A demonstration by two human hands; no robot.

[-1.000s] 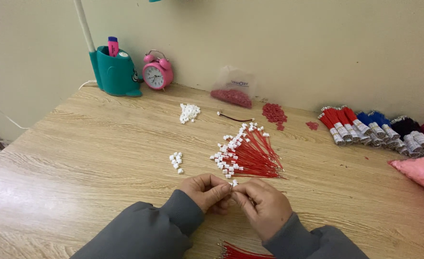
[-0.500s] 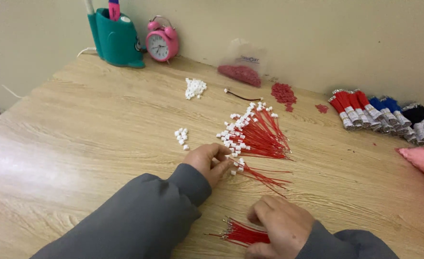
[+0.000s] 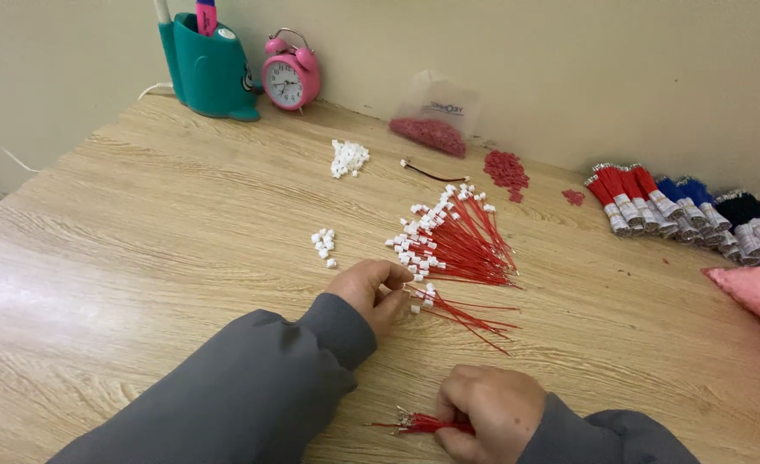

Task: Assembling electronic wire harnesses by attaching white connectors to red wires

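My left hand (image 3: 370, 290) rests on the wooden table (image 3: 139, 249) with its fingers curled beside the pile of red wires with white connectors (image 3: 453, 241); whether it pinches a connector I cannot tell. A few red wires (image 3: 462, 314) lie just right of it. My right hand (image 3: 487, 411) is at the near edge, closed over a small bundle of bare red wires (image 3: 414, 423). A small cluster of white connectors (image 3: 323, 243) lies left of the pile.
A second heap of white connectors (image 3: 348, 158), a clear bag of red parts (image 3: 431, 133) and loose red parts (image 3: 506, 168) lie farther back. Bundled red, blue and black wires (image 3: 680, 210) sit at right, a pink bag (image 3: 753, 292) beside them. Teal holder (image 3: 208, 73) and pink alarm clock (image 3: 291, 79) stand by the wall.
My hands were together in front of the pile. The right hand has pulled back and down to the bare red wire bundle near the edge; the left stayed by the pile.
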